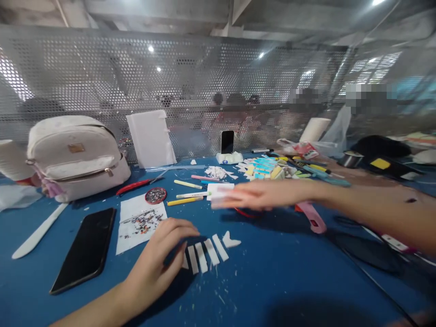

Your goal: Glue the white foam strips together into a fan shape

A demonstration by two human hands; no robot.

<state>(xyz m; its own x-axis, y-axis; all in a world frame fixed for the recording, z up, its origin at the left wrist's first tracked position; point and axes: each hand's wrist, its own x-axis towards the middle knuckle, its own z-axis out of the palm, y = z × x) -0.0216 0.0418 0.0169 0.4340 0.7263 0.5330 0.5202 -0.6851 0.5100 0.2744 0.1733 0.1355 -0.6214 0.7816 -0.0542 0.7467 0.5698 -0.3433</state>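
Head view: your left hand point(163, 254) is palm-down low over the blue table point(265, 268), fingers loosely curled, thumb and index tips apart with a visible gap. It's right at the left end of the row of white strips point(201, 257) and covers part of the end one; can't tell if it actually touches it.

Your right hand point(254, 195) is motion-blurred, reaching in from the right with fingers stretched leftward. Finger spacing unreadable, so can't tell if it's clamped on anything. Its fingertips overlap the white card point(220, 186) in view; contact unclear. A red rim point(245, 212) shows just under that hand.

Strips: middle of the table, in front of you, four in plain sight plus a partly hidden one. Narrow, flat, side by side, slightly slanted, small gaps between them. Leftmost ones look greyer. A forked white piece point(230, 240) lies just beside the right end.

Nearby: yellow pen point(185, 200) left of the card, pink tool point(313, 219) below your right forearm, pile of blue, yellow and white pieces point(264, 168) beyond it. Paper sheet point(123, 240) with dark and orange bits sits left of your left hand, black phone point(85, 250) further left.
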